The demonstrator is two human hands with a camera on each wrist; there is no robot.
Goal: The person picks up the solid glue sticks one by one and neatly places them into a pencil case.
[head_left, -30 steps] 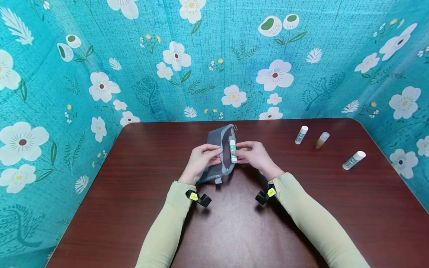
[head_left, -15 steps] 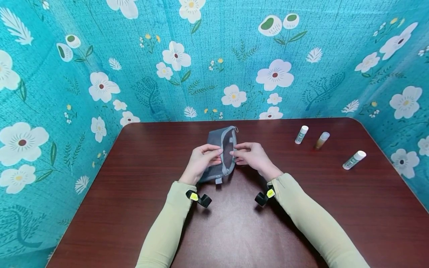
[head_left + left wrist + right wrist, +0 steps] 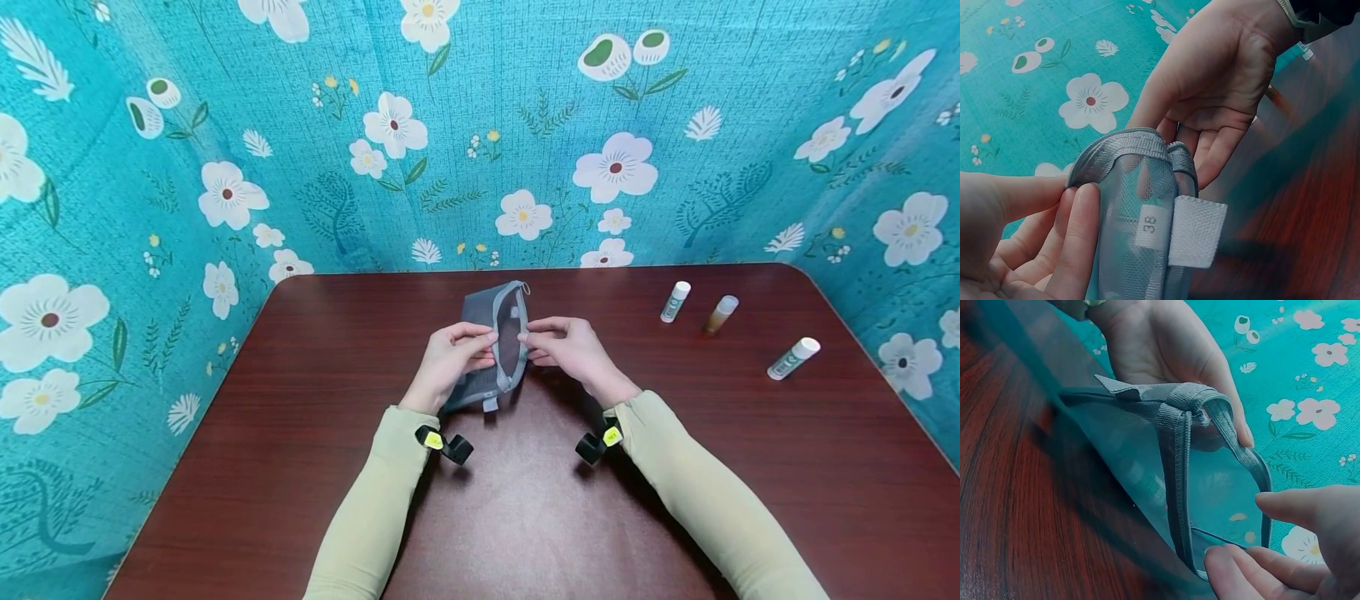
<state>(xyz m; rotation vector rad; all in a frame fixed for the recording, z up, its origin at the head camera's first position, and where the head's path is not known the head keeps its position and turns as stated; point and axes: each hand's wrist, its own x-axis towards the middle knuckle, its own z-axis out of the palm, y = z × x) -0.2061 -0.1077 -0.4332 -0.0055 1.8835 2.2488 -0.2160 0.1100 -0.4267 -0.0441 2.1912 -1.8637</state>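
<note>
Holding one mesh pouch [image 3: 481, 310]: two hands [image 3: 450, 354] [image 3: 576, 352]. Three tubes [image 3: 675, 302] [image 3: 722, 315] [image 3: 792, 359] at right.

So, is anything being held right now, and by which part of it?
Yes, the pouch. The left hand pinches one side of its zip edge and the right hand pinches the opposite side.
</note>
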